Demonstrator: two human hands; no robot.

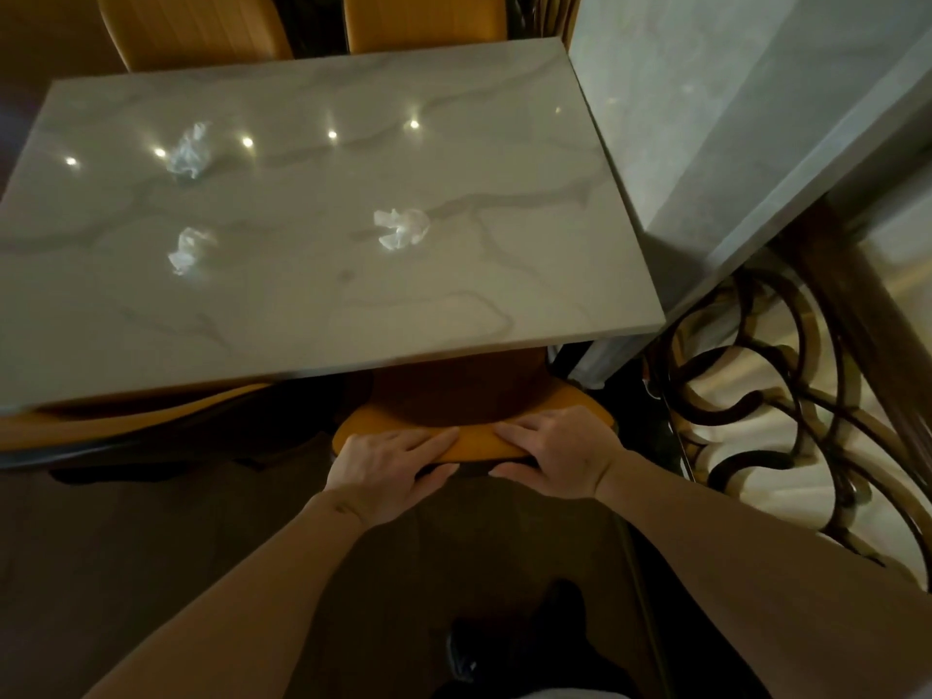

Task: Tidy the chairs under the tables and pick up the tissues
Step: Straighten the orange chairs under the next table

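Observation:
A marble-look table (454, 295) fills the middle of the head view. Three crumpled white tissues lie on it: one at the far left (190, 149), one at the near left (187, 249), one near the centre (402, 227). An orange chair (474, 438) stands at the table's near edge, its seat mostly under the top. My left hand (391, 466) and my right hand (557, 454) both grip the top of its backrest, fingers over the front, thumbs behind.
A second orange chair (126, 416) sits tucked in at the near left. Two more orange chairs (191, 30) (423, 20) stand at the far side. A grey ledge (756, 143) and a curled metal railing (756, 421) border the right. My shoe (464, 653) is on the dark floor.

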